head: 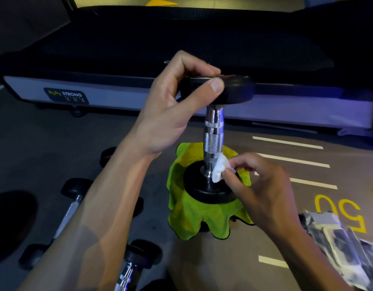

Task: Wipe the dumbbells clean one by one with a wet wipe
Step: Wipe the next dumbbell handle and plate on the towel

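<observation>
Chrome-handled dumbbell [214,131], upright on the green cloth [194,215] on the floor: your left hand [171,106] grips its top plate, your right hand [259,185] pinches the wet wipe [218,170] against the lower handle; wiping in hand, next likely upward strokes.

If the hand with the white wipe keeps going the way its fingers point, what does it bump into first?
Probably the shiny dumbbell handle. The right hand points its wet wipe at the handle's lower end, and the wipe looks already against it.

Left forearm [93,206] hides floor dumbbells' [70,208] middles.
</observation>
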`<state>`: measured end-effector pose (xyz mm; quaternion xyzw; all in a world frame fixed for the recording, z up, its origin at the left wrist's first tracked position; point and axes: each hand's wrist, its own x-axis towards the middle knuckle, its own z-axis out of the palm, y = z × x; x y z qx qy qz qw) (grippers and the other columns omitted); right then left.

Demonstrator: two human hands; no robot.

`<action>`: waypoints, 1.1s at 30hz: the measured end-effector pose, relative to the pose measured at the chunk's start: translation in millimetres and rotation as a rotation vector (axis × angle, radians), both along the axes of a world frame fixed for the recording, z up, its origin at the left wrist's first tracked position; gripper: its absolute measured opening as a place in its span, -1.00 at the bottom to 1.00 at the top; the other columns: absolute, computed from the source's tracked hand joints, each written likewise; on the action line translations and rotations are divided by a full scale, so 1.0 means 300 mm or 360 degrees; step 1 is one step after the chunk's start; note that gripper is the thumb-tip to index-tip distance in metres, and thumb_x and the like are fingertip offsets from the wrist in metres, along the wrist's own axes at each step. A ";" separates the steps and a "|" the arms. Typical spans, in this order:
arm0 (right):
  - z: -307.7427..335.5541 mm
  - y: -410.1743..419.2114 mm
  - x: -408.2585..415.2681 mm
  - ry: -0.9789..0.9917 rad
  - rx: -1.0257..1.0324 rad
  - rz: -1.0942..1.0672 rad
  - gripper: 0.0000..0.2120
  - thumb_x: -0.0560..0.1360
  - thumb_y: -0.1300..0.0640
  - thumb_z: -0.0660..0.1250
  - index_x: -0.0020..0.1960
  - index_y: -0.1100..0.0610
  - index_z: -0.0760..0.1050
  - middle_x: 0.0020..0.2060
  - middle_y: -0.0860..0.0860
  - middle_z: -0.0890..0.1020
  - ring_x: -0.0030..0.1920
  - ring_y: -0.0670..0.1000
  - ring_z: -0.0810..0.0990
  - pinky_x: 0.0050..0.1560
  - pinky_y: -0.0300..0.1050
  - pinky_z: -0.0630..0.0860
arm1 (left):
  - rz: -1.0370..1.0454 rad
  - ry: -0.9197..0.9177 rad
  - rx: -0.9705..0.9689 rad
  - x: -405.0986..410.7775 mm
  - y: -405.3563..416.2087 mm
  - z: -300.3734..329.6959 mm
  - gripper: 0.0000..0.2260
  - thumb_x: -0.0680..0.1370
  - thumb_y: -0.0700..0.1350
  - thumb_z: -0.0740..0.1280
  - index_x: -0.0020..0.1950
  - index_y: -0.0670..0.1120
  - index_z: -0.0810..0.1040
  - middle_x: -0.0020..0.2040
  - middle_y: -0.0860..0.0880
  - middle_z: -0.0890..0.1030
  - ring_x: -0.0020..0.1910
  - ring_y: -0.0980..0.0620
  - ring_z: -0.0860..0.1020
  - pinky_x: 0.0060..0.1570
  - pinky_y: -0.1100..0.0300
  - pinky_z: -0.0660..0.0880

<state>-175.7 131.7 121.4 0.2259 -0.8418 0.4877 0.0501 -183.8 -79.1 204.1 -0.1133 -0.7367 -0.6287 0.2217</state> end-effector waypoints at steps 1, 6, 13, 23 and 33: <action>0.000 0.001 0.001 -0.0021 -0.0007 0.0012 -0.84 0.47 0.20 0.57 -0.15 -0.03 0.66 -0.19 -0.12 0.70 -0.08 -0.12 0.65 -0.04 -0.30 0.49 | 0.0006 0.0003 -0.0026 -0.003 0.002 0.003 -0.92 0.61 -0.09 0.38 0.08 -0.02 0.54 0.20 -0.28 0.61 0.20 0.00 0.57 0.27 -0.03 0.51; -0.004 0.000 0.007 -0.0012 -0.0083 0.0080 -0.84 0.47 0.21 0.58 -0.13 -0.01 0.67 -0.16 -0.11 0.68 -0.07 -0.10 0.65 -0.04 -0.31 0.48 | 0.0016 -0.0017 -0.0102 -0.008 0.015 0.019 -0.95 0.62 -0.06 0.33 0.06 0.01 0.51 0.18 -0.30 0.60 0.16 0.02 0.55 0.22 0.09 0.49; 0.029 -0.086 0.007 0.0277 -0.0097 0.0034 -0.94 0.49 0.20 0.53 -0.09 0.07 0.68 -0.15 -0.11 0.60 -0.11 -0.19 0.59 -0.08 -0.43 0.39 | 0.0014 -0.0170 0.0088 0.004 0.014 0.017 -0.97 0.60 -0.10 0.29 0.02 -0.02 0.50 0.24 -0.08 0.62 0.27 0.07 0.57 0.30 0.13 0.47; 0.030 -0.118 0.001 0.0411 -0.0158 -0.0037 -0.94 0.55 0.26 0.50 -0.06 0.13 0.69 -0.15 -0.06 0.59 -0.15 -0.22 0.52 -0.11 -0.39 0.37 | 0.0006 -0.0214 0.0111 -0.009 0.044 0.031 -0.96 0.59 -0.14 0.28 -0.01 -0.02 0.51 0.21 -0.09 0.65 0.15 0.15 0.58 0.19 0.22 0.49; 0.101 -0.143 -0.064 0.0518 -0.0337 -0.0186 -0.89 0.57 0.23 0.50 -0.11 0.19 0.61 -0.19 0.02 0.56 -0.17 -0.16 0.51 -0.13 -0.38 0.37 | 0.0031 -0.0234 0.0125 -0.006 0.046 0.031 -0.95 0.60 -0.12 0.28 -0.01 0.00 0.53 0.23 -0.10 0.65 0.18 0.13 0.57 0.17 0.23 0.47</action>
